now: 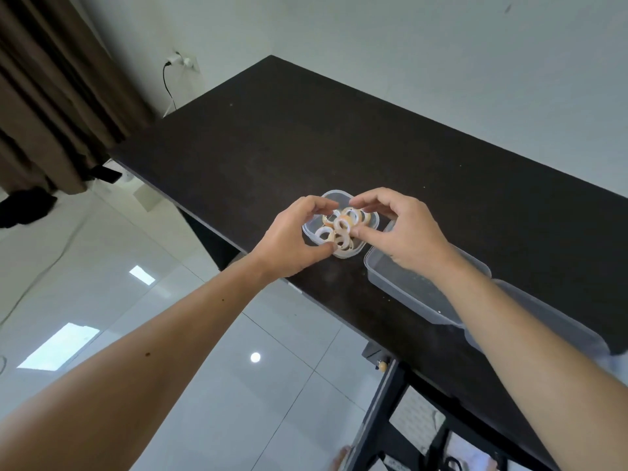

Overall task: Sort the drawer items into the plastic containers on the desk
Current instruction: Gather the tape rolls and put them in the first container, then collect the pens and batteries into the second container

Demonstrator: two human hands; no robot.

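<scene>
I take the dark counter [339, 137] as my landmark; it fills most of the view and carries three clear plastic containers along its near edge. The largest-looking one [530, 311] sits at the counter's near right, mostly hidden under my right forearm, and I cannot tell what is in it. Next to it, further along the edge, the middle container [407, 283] looks empty to me. Beyond that, the small container [341, 195] holds a heap of tape rolls [343, 229], pale and tan rings piled above its rim.

My left hand [292, 239] and right hand [404, 232] hover over that small container, fingers curled inward around the pile; they seem to touch or pinch the outer rolls, though I cannot tell whether any roll is actually gripped.

Below the counter's near edge the open drawer [401, 419] shows only in part, its contents unclear.

I judge one category nearly sorted; the other two containers remain to fill.
</scene>
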